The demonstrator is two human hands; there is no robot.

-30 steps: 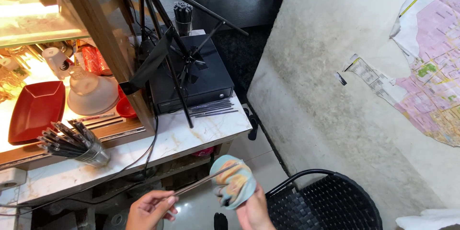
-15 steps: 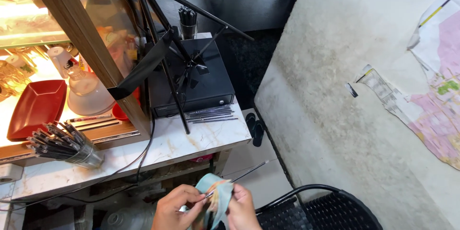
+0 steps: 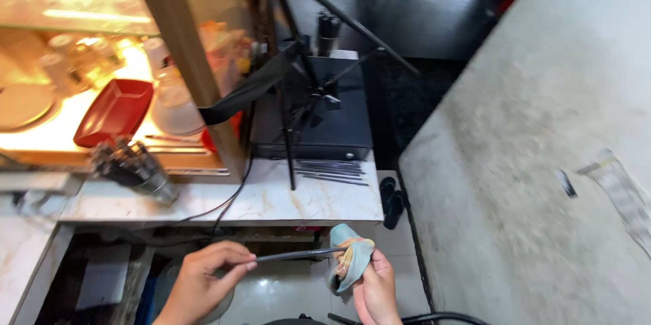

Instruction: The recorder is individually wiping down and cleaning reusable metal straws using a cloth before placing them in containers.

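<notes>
Head view: thin dark metal rod (image 3: 291, 255) runs near-horizontal between both hands, low in frame, near the body. Left hand (image 3: 203, 284) pinches the rod's left end between thumb and fingertips (image 3: 243, 265), remaining fingers curled in; wrist comes up from the bottom edge. Right hand (image 3: 376, 291) grips a pale blue cloth (image 3: 347, 257) bunched around the rod's right end; its fingers are pressed together around the cloth, palm turned left. Rod tip is hidden inside the cloth.

Beyond the hands, a white marble counter (image 3: 271, 199) carries a loose bundle of dark rods (image 3: 332, 169) lying flat just in front of a black box (image 3: 332, 111). A metal cup of dark utensils (image 3: 135, 169) sits at the counter's left. Black tripod (image 3: 298, 88) stands on the counter. Red rectangular tray (image 3: 114, 111) sits in the lit glass case, far left. On the grey wall at right, a pale paper strip (image 3: 620, 189), print too blurred to tell.
</notes>
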